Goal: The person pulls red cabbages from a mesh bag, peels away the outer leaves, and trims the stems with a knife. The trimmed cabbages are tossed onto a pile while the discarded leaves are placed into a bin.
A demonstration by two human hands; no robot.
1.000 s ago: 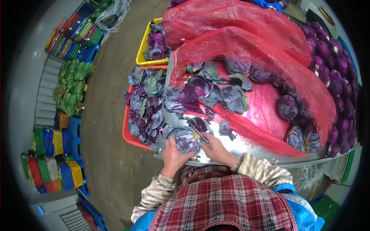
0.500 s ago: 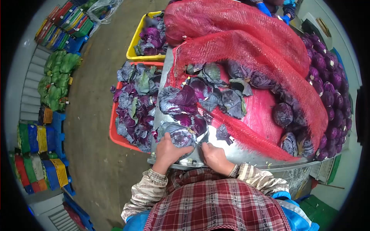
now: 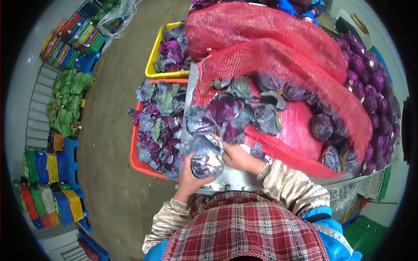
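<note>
My left hand (image 3: 191, 179) cups a red cabbage (image 3: 207, 162) from below and the left, its pale cut stem end facing me. Loose grey-purple outer leaves stand up on its far side. My right hand (image 3: 237, 156) is closed against the cabbage's right side, apparently on a small knife that is mostly hidden from view. Just beyond, loose cabbage leaves (image 3: 224, 108) lie heaped on the metal table (image 3: 233, 180). A red mesh sack (image 3: 305, 135) lies open on the table with several unpeeled cabbages (image 3: 322, 127) at its mouth.
To the left stand a red crate (image 3: 135, 152) and a yellow crate (image 3: 153, 58), both full of leaves. Purple cabbages (image 3: 370, 103) are piled at the right. Blue-gloved hands (image 3: 287, 6) of another person show at the far side. Stacked crates (image 3: 52, 161) line the left wall.
The cabbage has been turned and tilted, so its cut stem end now faces me. My right hand has moved up and left, from the table edge to the cabbage's side.
</note>
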